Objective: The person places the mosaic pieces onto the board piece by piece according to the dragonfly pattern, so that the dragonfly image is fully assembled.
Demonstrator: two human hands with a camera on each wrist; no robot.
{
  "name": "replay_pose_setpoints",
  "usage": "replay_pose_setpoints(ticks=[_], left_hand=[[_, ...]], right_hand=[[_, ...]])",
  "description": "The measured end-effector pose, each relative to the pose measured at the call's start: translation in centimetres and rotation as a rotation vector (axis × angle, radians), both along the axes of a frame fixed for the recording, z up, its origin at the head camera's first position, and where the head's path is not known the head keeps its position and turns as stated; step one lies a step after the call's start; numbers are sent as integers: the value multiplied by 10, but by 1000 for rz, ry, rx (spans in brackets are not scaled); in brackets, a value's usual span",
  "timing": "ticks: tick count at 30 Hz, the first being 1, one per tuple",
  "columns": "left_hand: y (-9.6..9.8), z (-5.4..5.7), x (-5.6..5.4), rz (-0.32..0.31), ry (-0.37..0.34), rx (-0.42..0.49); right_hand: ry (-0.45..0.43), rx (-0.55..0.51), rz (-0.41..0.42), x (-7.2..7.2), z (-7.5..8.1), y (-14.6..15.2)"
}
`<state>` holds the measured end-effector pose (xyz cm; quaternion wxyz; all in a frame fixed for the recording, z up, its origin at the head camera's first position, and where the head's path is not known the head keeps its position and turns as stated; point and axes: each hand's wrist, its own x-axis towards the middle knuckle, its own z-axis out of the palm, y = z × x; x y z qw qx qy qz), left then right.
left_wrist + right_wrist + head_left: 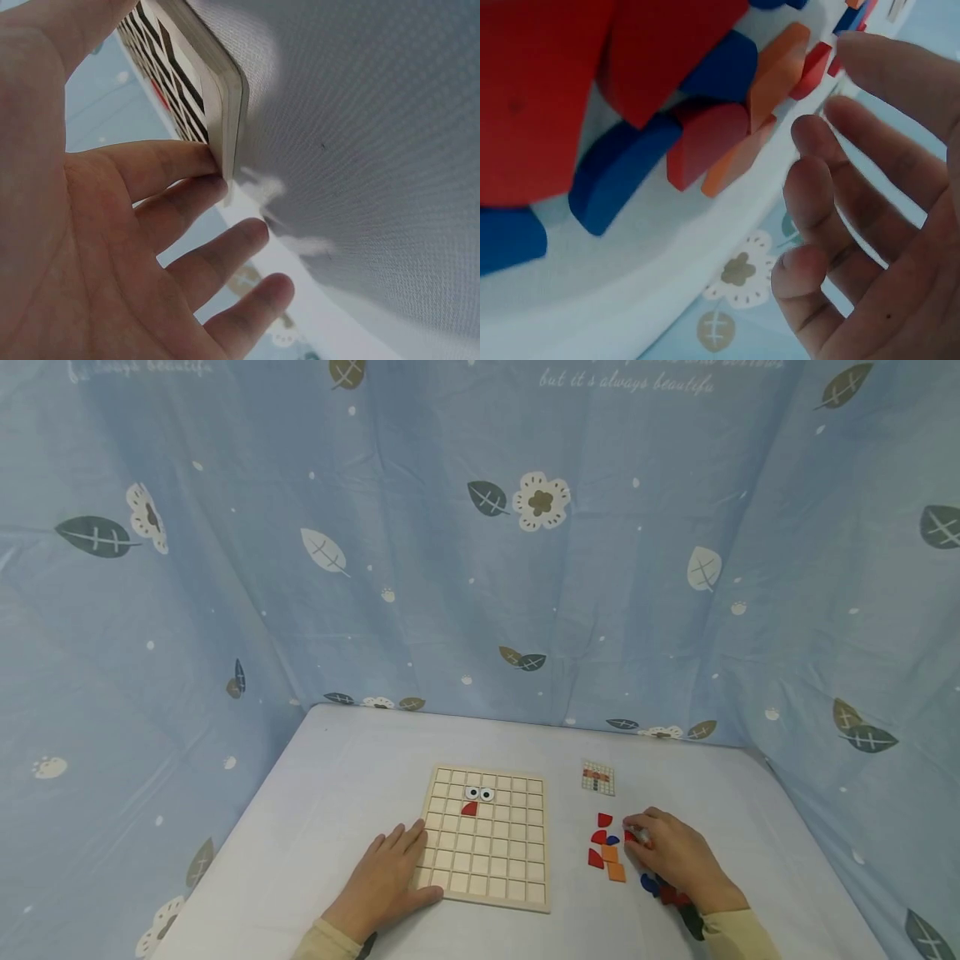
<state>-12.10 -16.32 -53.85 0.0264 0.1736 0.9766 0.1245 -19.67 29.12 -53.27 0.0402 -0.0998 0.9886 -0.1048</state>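
A pale wooden grid board [508, 906] lies on the white table. Two eye tiles [480, 794] and a red quarter-round tile [469, 809] sit in its upper cells. My left hand [387, 877] rests at the board's left side, and in the left wrist view its index fingertip meets the board's edge [234, 112]. My right hand [678, 852] hovers low over loose tiles, fingers loosely bent. A gap shows between its thumb [885, 67] and fingers in the right wrist view. Near its fingertips is a red tile [628, 837].
Left of my right hand lie red quarter-round tiles [604, 819], orange squares [617, 872] and a small blue piece [612, 840]. More blue pieces [649, 884] and red ones lie under my right wrist. A small pattern card [597, 777] lies behind. A blue curtain [420, 568] surrounds the table.
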Motion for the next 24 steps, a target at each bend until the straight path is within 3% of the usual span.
replay_pose_setpoints(ticks=[17, 24], left_hand=[[1, 2, 1, 5, -10, 12], [0, 2, 1, 8, -6, 19]], right_hand=[[-87, -19, -18, -5, 1, -1], [-13, -55, -19, -4, 5, -3]])
